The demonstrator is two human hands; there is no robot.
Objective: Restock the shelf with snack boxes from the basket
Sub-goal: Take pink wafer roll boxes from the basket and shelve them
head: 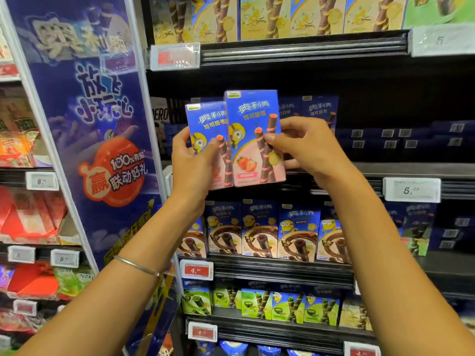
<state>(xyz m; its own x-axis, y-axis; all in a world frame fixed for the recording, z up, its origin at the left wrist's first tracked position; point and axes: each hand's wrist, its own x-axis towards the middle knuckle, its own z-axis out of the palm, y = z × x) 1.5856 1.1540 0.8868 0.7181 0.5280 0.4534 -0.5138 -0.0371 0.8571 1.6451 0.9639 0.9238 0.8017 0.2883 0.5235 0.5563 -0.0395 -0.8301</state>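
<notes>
Your left grip (190, 160) pinches rear box (205, 116); right grip (305, 147) pinches front box (253, 119), 3 o'clock edge. Likely light, stiff card: hold edges.

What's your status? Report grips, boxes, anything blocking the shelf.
Left grip holding left strawberry box. Right grip pinching right strawberry box, both raised before middle shelf. Same boxes standing at back; no blockage seen.
</notes>
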